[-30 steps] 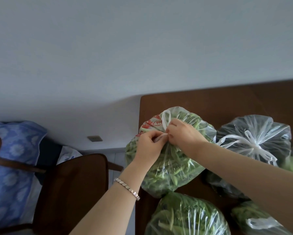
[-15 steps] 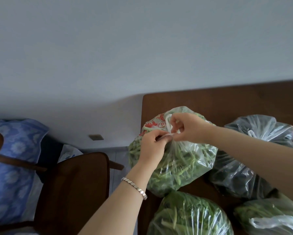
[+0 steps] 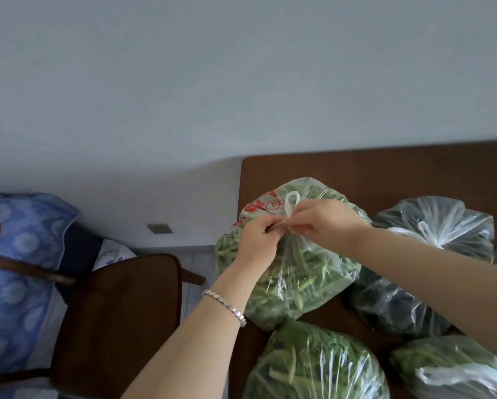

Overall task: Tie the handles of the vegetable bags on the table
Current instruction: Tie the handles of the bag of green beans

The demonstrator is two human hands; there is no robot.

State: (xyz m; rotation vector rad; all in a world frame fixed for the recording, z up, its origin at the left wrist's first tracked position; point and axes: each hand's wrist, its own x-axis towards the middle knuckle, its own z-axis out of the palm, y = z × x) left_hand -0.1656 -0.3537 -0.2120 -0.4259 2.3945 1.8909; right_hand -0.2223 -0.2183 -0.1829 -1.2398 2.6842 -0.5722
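Note:
A clear plastic bag of green beans (image 3: 304, 272), with red print near its top, stands at the left end of the brown table (image 3: 385, 174). Its white handles are gathered at the top, and one handle loop (image 3: 291, 200) sticks up. My left hand (image 3: 260, 240) pinches one handle strand from the left. My right hand (image 3: 325, 223) pinches the handles from the right, just under the loop. Both hands meet at the top of the bag.
A knotted bag of dark greens (image 3: 431, 254) sits to the right. Two more bags of greens lie in front, one (image 3: 313, 367) at centre and one (image 3: 454, 370) at right. A dark wooden chair (image 3: 117, 321) stands left of the table, with a blue patterned cushion (image 3: 14, 272) beyond it.
Both hands stayed at the top of the bean bag, working the handles. My right hand shifted up and then back down at the gather, and the handle loop now stands above my fingers.

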